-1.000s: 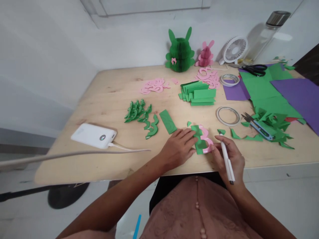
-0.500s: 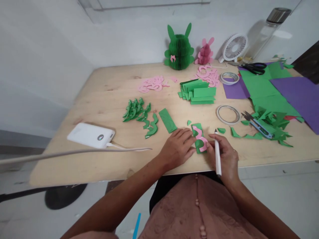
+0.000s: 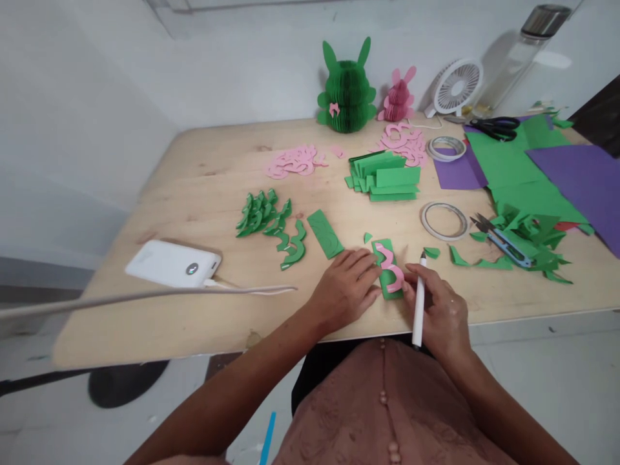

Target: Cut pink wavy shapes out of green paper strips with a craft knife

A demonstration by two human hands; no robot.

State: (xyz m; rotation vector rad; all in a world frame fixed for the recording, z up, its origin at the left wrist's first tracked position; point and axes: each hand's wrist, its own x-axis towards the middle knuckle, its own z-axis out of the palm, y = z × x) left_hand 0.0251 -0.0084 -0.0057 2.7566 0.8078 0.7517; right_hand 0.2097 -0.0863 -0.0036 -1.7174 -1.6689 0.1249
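My left hand (image 3: 345,284) lies flat on the table, fingertips at the left edge of a green paper strip (image 3: 386,281). A wavy pink paper cutout (image 3: 396,279) rests on that strip. My right hand (image 3: 443,313) holds a white pen (image 3: 419,307) between its fingers, the dark tip pointing away from me; its fingertips are at the right edge of the pink cutout. Beyond my left hand is another green strip (image 3: 325,234) with faint drawn lines. Wavy green cutouts (image 3: 294,250) lie to its left.
At the back stand a green paper bunny (image 3: 349,97), a pink one (image 3: 399,100), a small fan (image 3: 456,87) and a bottle (image 3: 523,58). Tape rolls (image 3: 444,221), thread snips (image 3: 504,242), black scissors (image 3: 496,128) and green scraps lie right. A power bank (image 3: 172,263) with cable lies left.
My right hand has shifted slightly to the right, and the pen has tilted a little more. The pink cutout has moved very slightly on the green strip. My left hand stays in place.
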